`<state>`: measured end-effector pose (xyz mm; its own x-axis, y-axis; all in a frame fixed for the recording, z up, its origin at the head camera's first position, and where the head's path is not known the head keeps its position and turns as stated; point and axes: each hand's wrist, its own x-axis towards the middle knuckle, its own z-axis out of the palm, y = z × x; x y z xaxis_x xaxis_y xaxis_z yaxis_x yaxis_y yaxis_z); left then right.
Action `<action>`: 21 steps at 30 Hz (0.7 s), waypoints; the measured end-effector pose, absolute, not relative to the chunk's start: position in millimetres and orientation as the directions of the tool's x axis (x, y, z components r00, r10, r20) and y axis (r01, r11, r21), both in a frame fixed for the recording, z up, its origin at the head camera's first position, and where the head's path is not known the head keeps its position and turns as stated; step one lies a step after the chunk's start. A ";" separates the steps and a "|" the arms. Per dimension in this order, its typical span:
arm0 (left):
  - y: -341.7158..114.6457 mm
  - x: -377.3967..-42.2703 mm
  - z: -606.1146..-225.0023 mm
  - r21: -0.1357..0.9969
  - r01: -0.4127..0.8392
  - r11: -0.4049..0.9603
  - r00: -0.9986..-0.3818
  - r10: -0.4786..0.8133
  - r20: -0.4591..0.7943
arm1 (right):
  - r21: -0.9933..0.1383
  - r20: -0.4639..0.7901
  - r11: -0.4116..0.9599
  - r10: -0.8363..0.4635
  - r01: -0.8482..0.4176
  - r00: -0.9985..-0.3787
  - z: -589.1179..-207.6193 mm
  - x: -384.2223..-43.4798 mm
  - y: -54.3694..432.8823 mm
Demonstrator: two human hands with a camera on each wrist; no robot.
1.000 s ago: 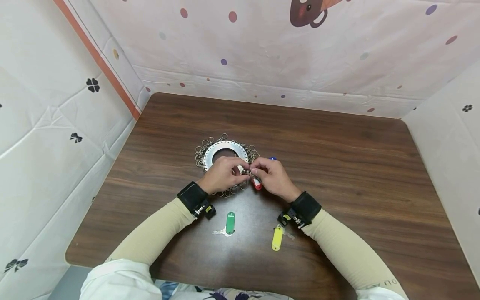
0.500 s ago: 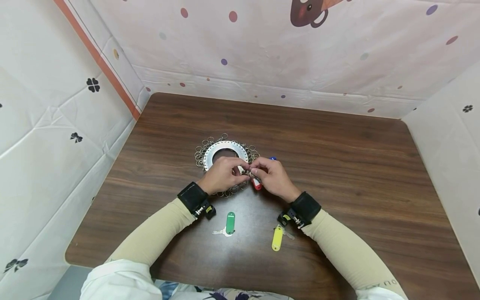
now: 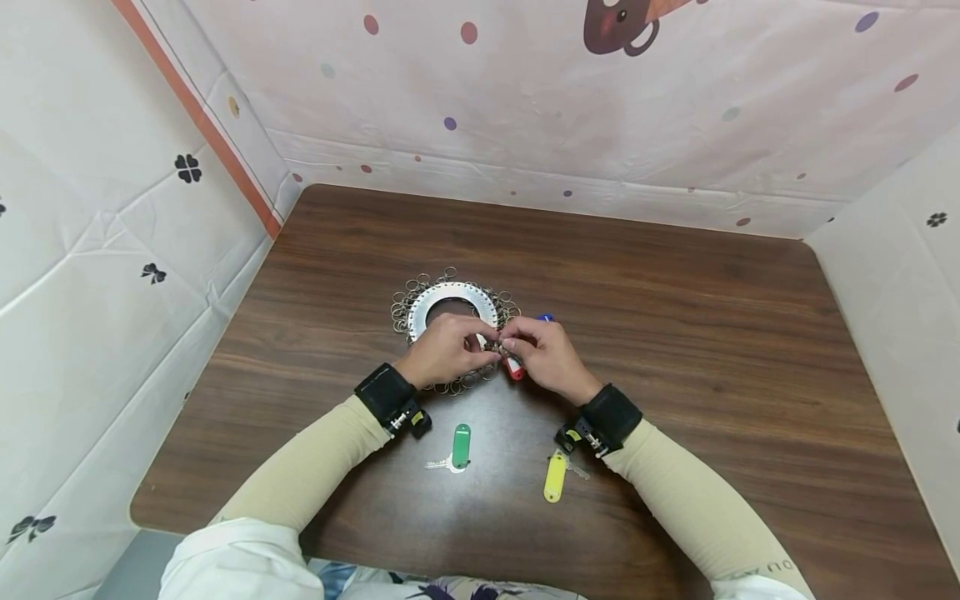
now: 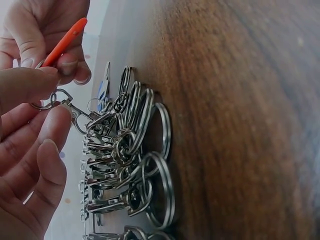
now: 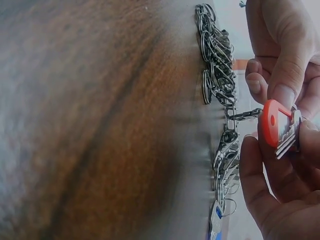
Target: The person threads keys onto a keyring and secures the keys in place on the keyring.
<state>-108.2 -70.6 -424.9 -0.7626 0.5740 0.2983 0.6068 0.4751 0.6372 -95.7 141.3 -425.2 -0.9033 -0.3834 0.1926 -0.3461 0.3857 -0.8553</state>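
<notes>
A white metal ring [image 3: 480, 303] hung with several snap clasps and split rings lies on the table. Over its near right side, my left hand [image 3: 446, 352] pinches a split ring [image 4: 53, 99] joined to one snap clasp [image 4: 75, 115]. Close beside it, my right hand [image 3: 553, 358] pinches a red key tag [image 5: 270, 122] with a silver key [image 5: 287, 141]. The fingertips of both hands nearly meet. Whether the tag's small loop is threaded on the split ring is hidden by the fingers.
Nearer the body lie a green key tag [image 3: 461, 446] with a key and a yellow key tag [image 3: 554, 477] with a key. A blue key tag [image 3: 546, 317] shows past the right hand. Patterned cloth walls [image 3: 525, 133] border the table [image 3: 712, 333].
</notes>
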 end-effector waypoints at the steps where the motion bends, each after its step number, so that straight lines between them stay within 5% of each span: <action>1: -70.4 -108.1 -424.8 0.639 0.605 0.475 -0.763 0.574 0.296 | -0.856 0.190 0.387 -0.381 -0.343 -0.905 -425.0 -95.5 141.2; 21: -67.6 -107.5 -422.5 0.665 0.557 0.498 -0.792 0.559 0.245 | -0.875 0.153 0.387 -0.351 -0.291 -0.924 -424.7 -93.7 141.3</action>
<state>-107.5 -67.6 -422.5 -0.7923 0.5588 0.2450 0.5568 0.4980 0.6648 -93.7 141.3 -424.7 -0.9240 -0.3506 0.1528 -0.2914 0.3867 -0.8749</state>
